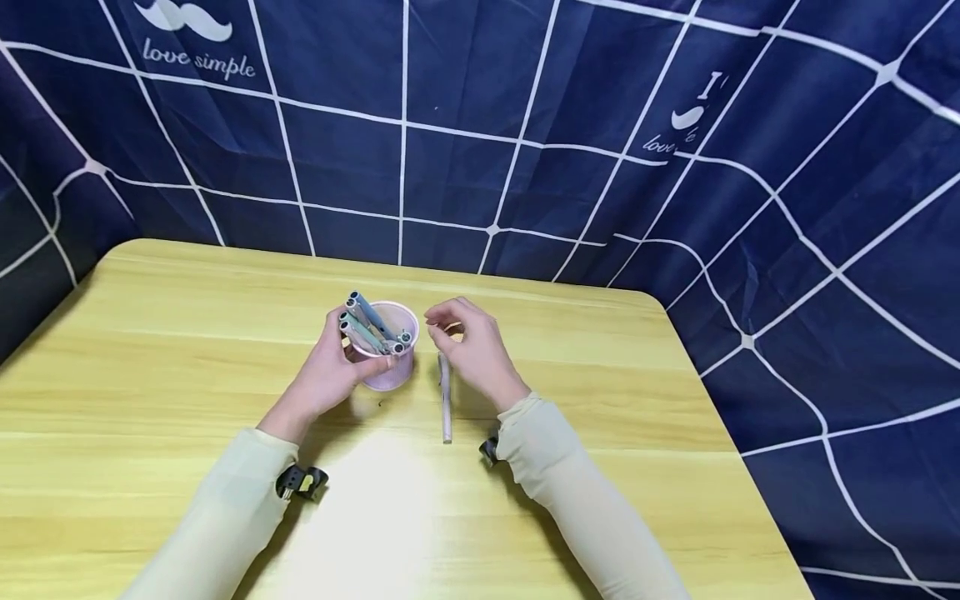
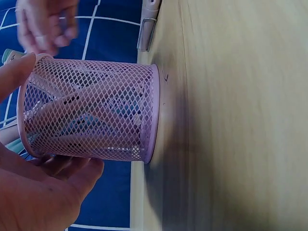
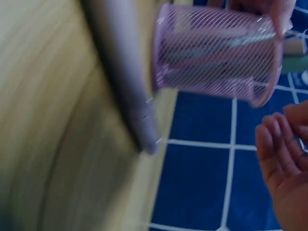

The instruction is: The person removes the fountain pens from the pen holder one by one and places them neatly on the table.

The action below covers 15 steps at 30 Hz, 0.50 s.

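Observation:
A pink mesh pen cup [image 1: 392, 377] stands near the middle of the table, with several pens [image 1: 367, 323] leaning inside it. My left hand [image 1: 330, 372] grips the cup near its rim, thumb on one side and fingers on the other, as the left wrist view of the cup [image 2: 96, 110] also shows. Whether its base touches the table is hard to tell. Just right of the cup is my right hand [image 1: 477, 348], fingers loosely bent and holding nothing. Below it on the wood lies one pale pen [image 1: 446, 404], blurred in the right wrist view.
The light wooden table [image 1: 187, 375] ends at a rounded far edge. Behind it and along the right hangs a dark blue curtain [image 1: 465, 183] with white lines. Black wrist straps [image 1: 300, 482] sit over the pale sleeves [image 1: 217, 517].

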Available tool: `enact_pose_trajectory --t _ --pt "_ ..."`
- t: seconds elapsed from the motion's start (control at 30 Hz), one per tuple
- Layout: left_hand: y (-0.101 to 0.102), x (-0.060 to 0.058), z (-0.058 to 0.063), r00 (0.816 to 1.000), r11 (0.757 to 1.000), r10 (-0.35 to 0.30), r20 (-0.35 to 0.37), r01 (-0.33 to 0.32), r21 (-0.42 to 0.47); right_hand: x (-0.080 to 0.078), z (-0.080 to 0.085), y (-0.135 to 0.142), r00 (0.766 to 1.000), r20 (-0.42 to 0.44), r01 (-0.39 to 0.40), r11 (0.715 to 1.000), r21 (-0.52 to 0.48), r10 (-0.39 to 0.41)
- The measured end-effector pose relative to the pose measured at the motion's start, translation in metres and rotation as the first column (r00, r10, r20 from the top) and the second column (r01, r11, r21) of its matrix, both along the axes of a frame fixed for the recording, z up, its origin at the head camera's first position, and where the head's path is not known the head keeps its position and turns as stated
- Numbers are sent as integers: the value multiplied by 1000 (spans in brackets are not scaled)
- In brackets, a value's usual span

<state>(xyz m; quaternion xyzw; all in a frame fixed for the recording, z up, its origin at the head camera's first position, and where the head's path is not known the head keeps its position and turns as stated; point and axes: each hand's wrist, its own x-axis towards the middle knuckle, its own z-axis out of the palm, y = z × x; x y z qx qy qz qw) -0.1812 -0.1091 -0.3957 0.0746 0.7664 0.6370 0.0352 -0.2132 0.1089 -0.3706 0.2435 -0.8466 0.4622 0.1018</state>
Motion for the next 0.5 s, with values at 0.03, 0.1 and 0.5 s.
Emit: enact_pose_trajectory --t 0.03,0.1,0.5 --pt "0 0 0 1000 1000 3 -3 -3 -1 2 3 -2 999 -23 -39 999 -9 39" --pt "-1 0 0 1000 1000 5 -8 -5 -2 6 6 -6 993 -49 -104 994 -21 103" --pt "1 0 -2 1000 999 -13 7 13 30 14 3 -14 963 -95 -262 961 -93 253"
